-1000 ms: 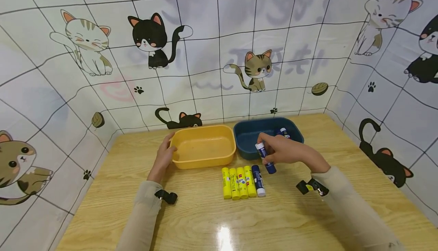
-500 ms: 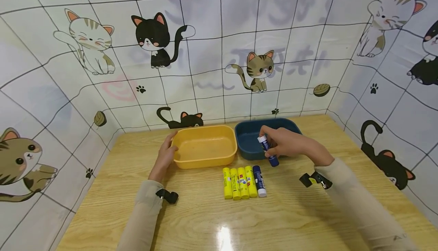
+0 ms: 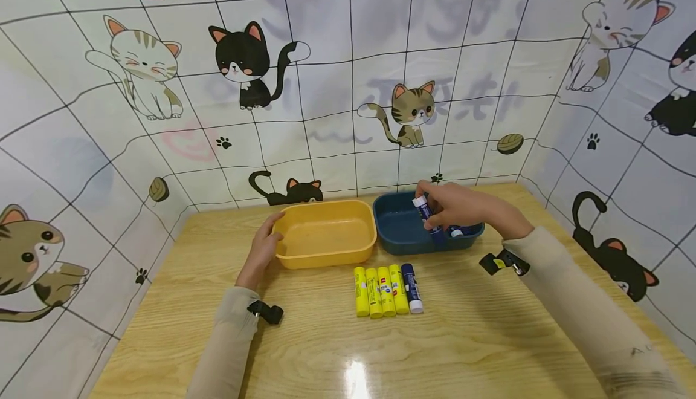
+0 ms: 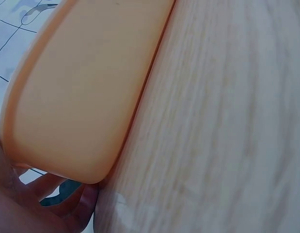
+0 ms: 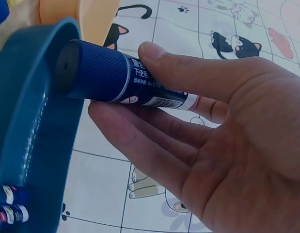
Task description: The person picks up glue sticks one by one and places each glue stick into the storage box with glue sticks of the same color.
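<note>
My right hand (image 3: 458,204) pinches a dark blue glue stick (image 3: 424,210) between thumb and fingers, over the blue bin (image 3: 399,243). In the right wrist view this glue stick (image 5: 103,73) lies tilted, its blue end towards the bin wall (image 5: 43,111). Two blue glue sticks (image 5: 13,213) lie inside that bin, partly cut off by the frame edge. My left hand (image 3: 263,246) grips the left end of the yellow bin (image 3: 326,259), thumb at the rim. The left wrist view shows its fingers (image 4: 82,208) against the end of the bin (image 4: 86,97).
In front of the bins, several yellow glue sticks (image 3: 380,292) lie side by side, with one blue glue stick (image 3: 412,289) at their right end. The two bins touch on the wooden table (image 3: 304,338). A cat-patterned wall covering (image 3: 326,103) stands behind and on both sides.
My right hand has lifted the blue glue stick up and back from the table before the blue bin to over it. The left hand stays on the yellow bin.
</note>
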A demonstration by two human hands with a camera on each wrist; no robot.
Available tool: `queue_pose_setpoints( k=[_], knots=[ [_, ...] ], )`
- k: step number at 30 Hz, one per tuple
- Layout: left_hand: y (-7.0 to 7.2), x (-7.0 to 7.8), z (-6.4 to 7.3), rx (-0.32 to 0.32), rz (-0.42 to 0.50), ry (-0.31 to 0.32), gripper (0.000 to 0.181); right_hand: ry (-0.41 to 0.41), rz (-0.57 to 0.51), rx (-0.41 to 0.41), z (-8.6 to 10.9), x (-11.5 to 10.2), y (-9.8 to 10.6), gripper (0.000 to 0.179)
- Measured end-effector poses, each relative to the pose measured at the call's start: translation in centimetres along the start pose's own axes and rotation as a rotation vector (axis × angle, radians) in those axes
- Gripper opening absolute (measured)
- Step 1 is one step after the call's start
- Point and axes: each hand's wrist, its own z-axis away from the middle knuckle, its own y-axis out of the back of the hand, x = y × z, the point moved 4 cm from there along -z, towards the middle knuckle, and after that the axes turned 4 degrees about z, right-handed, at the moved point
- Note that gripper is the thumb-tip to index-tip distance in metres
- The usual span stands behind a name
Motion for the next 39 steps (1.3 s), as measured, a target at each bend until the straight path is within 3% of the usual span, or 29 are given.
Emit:
queue_pose_setpoints(
  k=[9, 18, 28, 39],
  knots=[
    [-0.1, -0.1, 0.1, 0.0, -0.012, 0.008, 0.063, 0.012, 0.007, -0.041, -1.3, 0.1, 1.5, 0.047],
    [-0.1, -0.3, 0.3, 0.002, -0.008, 0.012, 0.062, -0.055, 0.042, -0.094, -3.1, 1.0, 2.3, 0.049],
    [0.1, -0.1, 0.0, 0.016, 0.007, -0.001, 0.063, -0.139, -0.055, -0.171, -5.2, 3.7, 3.2, 0.049],
    [0.0, -0.3, -0.1, 0.006, -0.013, 0.015, 0.063, -0.224, -0.143, -0.203, -7.2, 6.1, 2.5, 0.044]
  ],
)
